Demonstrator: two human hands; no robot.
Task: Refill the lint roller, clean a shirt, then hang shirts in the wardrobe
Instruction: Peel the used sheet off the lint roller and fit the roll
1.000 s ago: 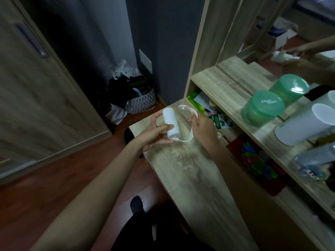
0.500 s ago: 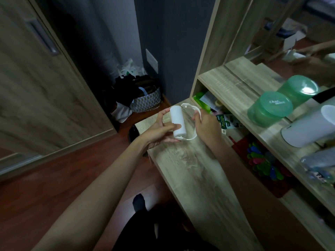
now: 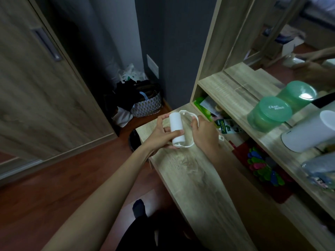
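I hold a white lint roller over the far end of a wooden desk (image 3: 195, 178). My left hand (image 3: 161, 134) grips the white refill roll (image 3: 176, 128), thumb across its lower part. My right hand (image 3: 204, 132) is closed on the roller's thin white frame (image 3: 190, 115), which loops from the top of the roll round to its bottom end. The roll sits between the frame's two ends. No shirt shows. A wooden wardrobe door (image 3: 41, 91) with a grey handle stands at left.
A patterned basket (image 3: 146, 105) full of dark clothes and bags sits on the floor by the dark wall. The desk shelf (image 3: 233, 98) carries green lidded jars (image 3: 268, 115) and a white cylinder (image 3: 308, 133). Packets and coloured clips lie beneath. A mirror (image 3: 290, 33) stands behind.
Both hands stay on the lint roller; the left thumb has shifted lower on the roll. The view has drifted slightly to the left.
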